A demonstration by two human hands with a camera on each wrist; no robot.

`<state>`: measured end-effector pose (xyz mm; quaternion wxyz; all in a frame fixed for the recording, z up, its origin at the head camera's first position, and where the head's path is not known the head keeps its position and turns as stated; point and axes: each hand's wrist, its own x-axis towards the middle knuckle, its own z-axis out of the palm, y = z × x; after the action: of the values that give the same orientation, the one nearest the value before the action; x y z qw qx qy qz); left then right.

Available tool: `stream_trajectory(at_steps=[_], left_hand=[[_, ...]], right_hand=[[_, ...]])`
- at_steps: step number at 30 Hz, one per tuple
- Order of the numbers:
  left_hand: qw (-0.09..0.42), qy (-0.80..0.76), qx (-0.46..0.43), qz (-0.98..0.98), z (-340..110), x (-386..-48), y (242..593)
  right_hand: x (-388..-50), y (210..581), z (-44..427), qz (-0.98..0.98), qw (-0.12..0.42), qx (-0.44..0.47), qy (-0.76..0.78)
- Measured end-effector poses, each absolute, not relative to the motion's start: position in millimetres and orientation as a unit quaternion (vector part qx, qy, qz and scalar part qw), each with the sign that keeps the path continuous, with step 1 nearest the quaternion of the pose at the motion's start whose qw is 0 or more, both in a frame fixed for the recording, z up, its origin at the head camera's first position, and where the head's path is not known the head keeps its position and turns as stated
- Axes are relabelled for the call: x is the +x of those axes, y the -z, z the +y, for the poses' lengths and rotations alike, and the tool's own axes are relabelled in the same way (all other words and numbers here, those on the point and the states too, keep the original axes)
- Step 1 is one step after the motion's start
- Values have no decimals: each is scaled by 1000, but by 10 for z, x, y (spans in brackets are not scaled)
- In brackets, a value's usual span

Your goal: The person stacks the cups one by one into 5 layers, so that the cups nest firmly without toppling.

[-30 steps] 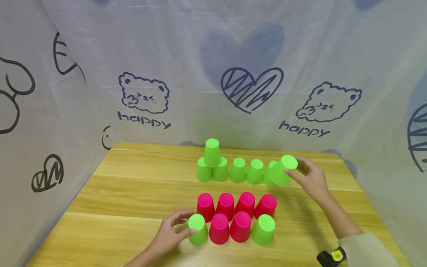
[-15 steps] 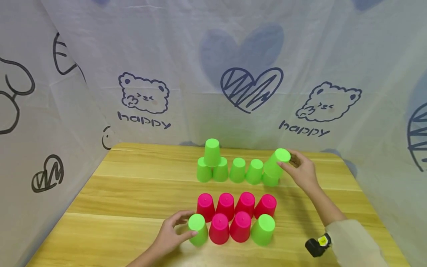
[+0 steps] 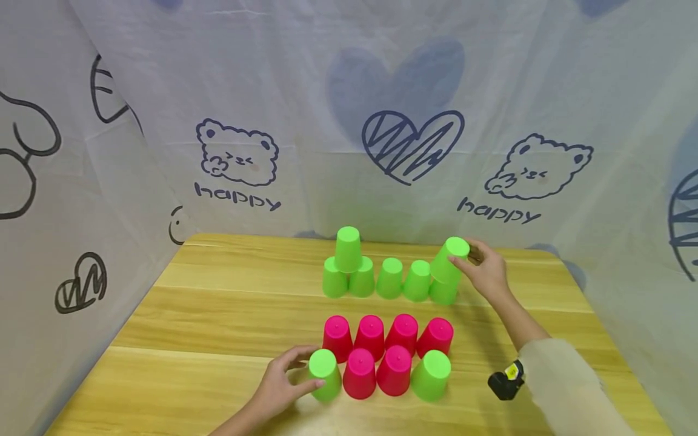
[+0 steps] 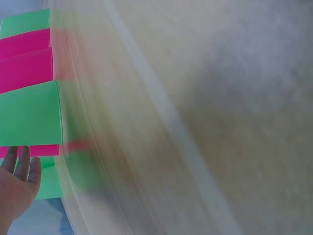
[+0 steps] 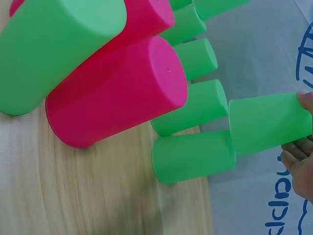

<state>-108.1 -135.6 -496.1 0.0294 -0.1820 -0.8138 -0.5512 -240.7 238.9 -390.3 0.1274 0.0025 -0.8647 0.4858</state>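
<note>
My right hand (image 3: 485,271) holds an upside-down green cup (image 3: 448,257) by its upper part, thumb in front and fingers behind. This cup leans a little, just over the right end of the back row; its rim is at the tops of the last two green cups (image 5: 194,156) in the right wrist view. Whether it touches both, I cannot tell. Down at the front left, my left hand (image 3: 280,383) grips a green cup (image 3: 325,378) standing on the table, thumb on its near side. At the back row's left end, one green cup (image 3: 348,248) rests on two others.
Several pink cups (image 3: 360,374) stand upside down in two rows, mid-table. A green cup (image 3: 432,376) ends the front row on the right. Behind the wooden table (image 3: 218,290) hangs a printed cloth (image 3: 305,121). A black device (image 3: 506,381) is at the right sleeve.
My right hand has carried its green cup left and slightly up, from beside the back row's right end to over it. My left hand has stayed at the front green cup.
</note>
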Motion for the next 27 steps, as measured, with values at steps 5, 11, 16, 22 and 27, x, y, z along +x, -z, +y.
stream_trajectory(at_steps=[5,11,16,22,27], left_hand=[[25,552,-176,-814,-1342,-1080,4959],[27,547,-178,-817,-1336,-1087,4982],[22,540,-185,-821,-1340,-1093,4994],[12,534,-186,-824,-1345,-1092,5005],[6,535,-185,-824,-1344,-1093,5003]], right_hand=[[-2480,3908,2377,-865,121,-6,-488],[-2526,3910,2370,-870,106,1,-481],[-2546,3899,2361,-874,97,2,-477],[-2569,3886,2339,-877,89,12,-471],[-2584,3880,2325,-880,88,16,-467]])
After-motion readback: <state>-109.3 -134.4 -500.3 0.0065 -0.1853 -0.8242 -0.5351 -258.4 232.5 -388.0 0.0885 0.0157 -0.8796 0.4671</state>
